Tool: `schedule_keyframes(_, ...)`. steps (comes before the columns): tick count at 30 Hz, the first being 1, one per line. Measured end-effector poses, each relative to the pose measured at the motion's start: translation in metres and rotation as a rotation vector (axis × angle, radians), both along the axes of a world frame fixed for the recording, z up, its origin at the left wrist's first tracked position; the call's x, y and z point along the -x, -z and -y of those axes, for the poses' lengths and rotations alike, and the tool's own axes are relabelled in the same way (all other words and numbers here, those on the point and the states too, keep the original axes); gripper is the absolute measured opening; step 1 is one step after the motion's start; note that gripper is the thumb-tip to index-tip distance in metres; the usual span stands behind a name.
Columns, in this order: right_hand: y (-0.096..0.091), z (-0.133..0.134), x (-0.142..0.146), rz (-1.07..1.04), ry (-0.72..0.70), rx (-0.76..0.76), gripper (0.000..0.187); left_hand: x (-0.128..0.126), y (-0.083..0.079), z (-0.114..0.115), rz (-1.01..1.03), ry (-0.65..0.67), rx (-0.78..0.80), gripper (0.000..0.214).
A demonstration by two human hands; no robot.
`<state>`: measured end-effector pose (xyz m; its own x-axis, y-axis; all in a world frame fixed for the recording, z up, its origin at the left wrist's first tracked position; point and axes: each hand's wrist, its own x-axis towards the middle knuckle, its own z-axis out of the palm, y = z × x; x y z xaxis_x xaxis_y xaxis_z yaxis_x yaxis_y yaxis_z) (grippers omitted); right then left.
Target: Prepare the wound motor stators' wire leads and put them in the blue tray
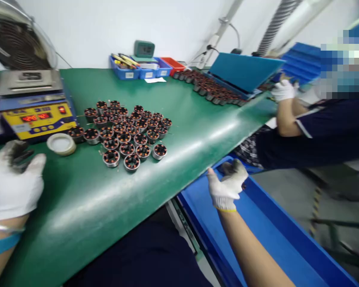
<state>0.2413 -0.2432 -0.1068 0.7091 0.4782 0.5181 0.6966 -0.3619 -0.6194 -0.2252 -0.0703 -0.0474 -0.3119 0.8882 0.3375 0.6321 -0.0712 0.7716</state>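
Note:
My left hand point(16, 181), in a white glove with blackened fingers, is at the left of the green table. Its fingers are half bent, thumb apart, and nothing shows between them. Close by is a round white dish point(61, 144). My right hand point(229, 182), gloved with a bare thumb tip, is over a long blue bin point(269, 231) below the table edge. Its fingers curl round something dark, mostly hidden and blurred; a reddish-brown bit shows beside them. Between my hands, several motor stators point(132, 162) with copper windings stand grouped on the table.
A yellow-and-blue heating unit point(38, 117) with a red display stands at the left. Small blue boxes point(128, 73), a red box point(172, 63) and a clock point(144, 48) line the wall. More stators point(215, 89) lie by a tilted blue tray point(245, 71). A co-worker's gloved hand point(283, 91) is at right.

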Motion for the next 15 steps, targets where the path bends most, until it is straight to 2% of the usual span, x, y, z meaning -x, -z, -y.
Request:
schedule_keyframes(1,-0.014,-0.01,0.025,0.141,-0.288,-0.105,0.083,0.0,0.001,0.004,0.054,-0.017,-0.075,0.053)
schedule_keyframes(3,-0.046,-0.032,0.076,0.404,-0.813,-0.084,0.076,-0.008,0.002,0.016,0.153,0.049,-0.208,0.057)
schedule_keyframes(4,-0.061,-0.044,0.099,0.514,-0.996,-0.083,0.07,-0.015,0.002,0.024,0.17,0.106,-0.234,0.056)
schedule_keyframes(5,-0.073,-0.056,0.12,0.58,-1.084,-0.017,0.062,-0.021,0.002,0.034,0.187,0.167,-0.234,0.053)
schedule_keyframes(7,-0.086,-0.078,0.15,0.656,-1.121,0.133,0.048,-0.031,0.001,0.054,0.219,0.255,-0.185,0.049)
schedule_keyframes(10,-0.083,-0.099,0.171,0.678,-1.089,0.243,0.024,-0.037,-0.002,0.077,0.276,0.322,-0.066,0.047)
schedule_keyframes(13,-0.076,-0.1,0.179,0.594,-1.151,0.13,0.014,-0.039,-0.009,0.084,0.375,0.338,0.11,0.051)
schedule_keyframes(15,-0.078,-0.095,0.188,0.468,-1.273,0.043,0.012,-0.039,-0.015,0.084,0.49,0.445,0.36,0.061)
